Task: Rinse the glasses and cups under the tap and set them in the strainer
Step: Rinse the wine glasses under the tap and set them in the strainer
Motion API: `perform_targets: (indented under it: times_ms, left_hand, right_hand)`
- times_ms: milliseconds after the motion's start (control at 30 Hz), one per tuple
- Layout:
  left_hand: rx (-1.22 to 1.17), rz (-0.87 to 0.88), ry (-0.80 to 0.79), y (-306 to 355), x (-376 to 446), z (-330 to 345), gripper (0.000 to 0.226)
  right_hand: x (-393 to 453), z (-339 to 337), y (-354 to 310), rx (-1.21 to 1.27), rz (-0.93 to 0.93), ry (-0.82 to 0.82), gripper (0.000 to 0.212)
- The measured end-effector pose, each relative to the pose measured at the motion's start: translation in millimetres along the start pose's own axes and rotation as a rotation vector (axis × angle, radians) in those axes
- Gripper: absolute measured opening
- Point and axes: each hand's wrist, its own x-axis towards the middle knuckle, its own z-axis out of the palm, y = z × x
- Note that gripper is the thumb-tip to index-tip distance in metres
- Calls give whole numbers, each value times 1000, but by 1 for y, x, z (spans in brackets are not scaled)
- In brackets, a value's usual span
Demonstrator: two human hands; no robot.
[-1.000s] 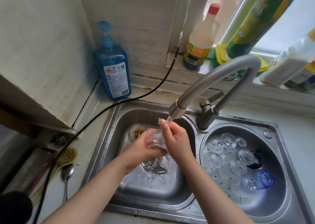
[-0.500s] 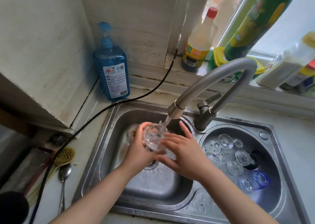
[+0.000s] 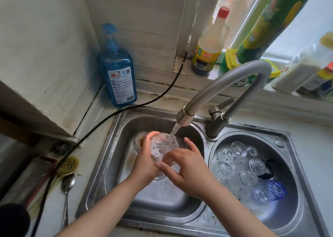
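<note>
A clear glass [image 3: 162, 145] sits tilted under the running tap [image 3: 185, 117], its mouth facing the stream. My left hand [image 3: 146, 162] grips it from the left side. My right hand [image 3: 187, 166] touches the glass's lower right side with straight, spread fingers. Both hands are over the left sink basin [image 3: 158, 199]. The round strainer [image 3: 281, 217] fills the right basin and holds several upturned clear glasses [image 3: 249, 177] and one blue glass [image 3: 276, 189].
A blue soap pump bottle [image 3: 118, 72] stands at the back left corner. A black cable [image 3: 100, 123] runs across the counter. Brush [image 3: 67, 166] and spoon [image 3: 67, 188] lie left of the sink. Bottles [image 3: 210, 43] line the windowsill behind the tap.
The glass has turned mouth-up into the stream and water now fills it. My right hand has slid from above the glass to its lower right side.
</note>
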Motion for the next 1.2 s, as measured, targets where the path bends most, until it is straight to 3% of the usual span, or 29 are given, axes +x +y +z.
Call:
perform_targets:
  times_ms: [133, 233, 300, 467, 533, 633, 700, 767, 800, 867, 933, 1000, 1100, 1200]
  left_hand:
    - [-178, -101, -11, 1, 0, 5, 66]
    - [29, -76, -69, -1, 2, 7, 71]
    - [78, -115, -112, 2, 3, 8, 75]
    - [187, -273, -174, 11, 7, 1, 47]
    - [238, -308, -185, 10, 9, -8, 49]
    - [499, -191, -111, 12, 19, -15, 59]
    - [588, -102, -23, 15, 29, -9, 53]
    - [434, -184, -51, 19, 38, 1, 46]
    - [289, -303, -122, 21, 41, 5, 55]
    - [-16, -573, -306, 27, 41, 7, 71]
    - [-198, -697, -480, 31, 39, 0, 53]
    - [-216, -688, -584, 32, 41, -5, 41]
    - [61, -487, -586, 32, 48, -3, 28]
    - [473, -251, -522, 32, 50, -2, 24]
  right_hand:
    - [7, 6, 0, 295, 39, -94, 37]
    - [12, 11, 6, 289, 108, 18, 21]
    - [17, 10, 10, 453, 228, 67, 13]
    - [29, 12, 20, 775, 443, 106, 27]
    - [36, 18, 29, 886, 579, 154, 31]
    - [47, 28, 39, 1043, 775, 133, 37]
    - [52, 35, 40, 1257, 919, 123, 35]
    - [56, 39, 39, 1386, 1022, 216, 36]
    - [57, 42, 40, 1357, 1033, 297, 39]
    - [57, 41, 42, 1166, 954, 468, 47]
    - [53, 34, 43, 950, 745, 572, 46]
    - [47, 22, 44, 805, 551, 546, 41]
    - [40, 12, 48, 633, 362, 407, 40]
    - [37, 14, 53, 534, 293, 294, 44]
